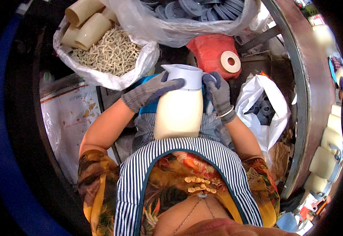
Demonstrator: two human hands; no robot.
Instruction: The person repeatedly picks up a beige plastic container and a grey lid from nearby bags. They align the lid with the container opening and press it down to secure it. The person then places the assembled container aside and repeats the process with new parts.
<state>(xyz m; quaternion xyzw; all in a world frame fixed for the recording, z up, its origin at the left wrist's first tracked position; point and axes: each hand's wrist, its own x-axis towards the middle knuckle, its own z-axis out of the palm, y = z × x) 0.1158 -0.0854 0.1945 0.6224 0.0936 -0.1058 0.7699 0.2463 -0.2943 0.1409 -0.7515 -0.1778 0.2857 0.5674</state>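
Note:
A cream jug body (179, 114) lies against my lap, tapering toward me. At its far end sits a pale blue-grey spout collar (184, 76) with the spout pointing left. My gloved left hand (155, 90) is closed around the left side of the collar, thumb across its front. On the other side my gloved right hand (218, 94) grips the collar's right edge, where a small blue-grey part, perhaps a handle, shows between the fingers. Both gloves are grey with darker palms. The inside of the jug is hidden.
Ahead left, a white sack (112, 80) holds small beige pieces and cream tubes (93, 31). A clear bag (155, 29) of grey discs (191, 8) lies at the back, near a red bundle (209, 49) with a cream ring (230, 61). Grey parts (264, 110) fill a white bag (248, 102) at right, beside a curved-looking rail (297, 78).

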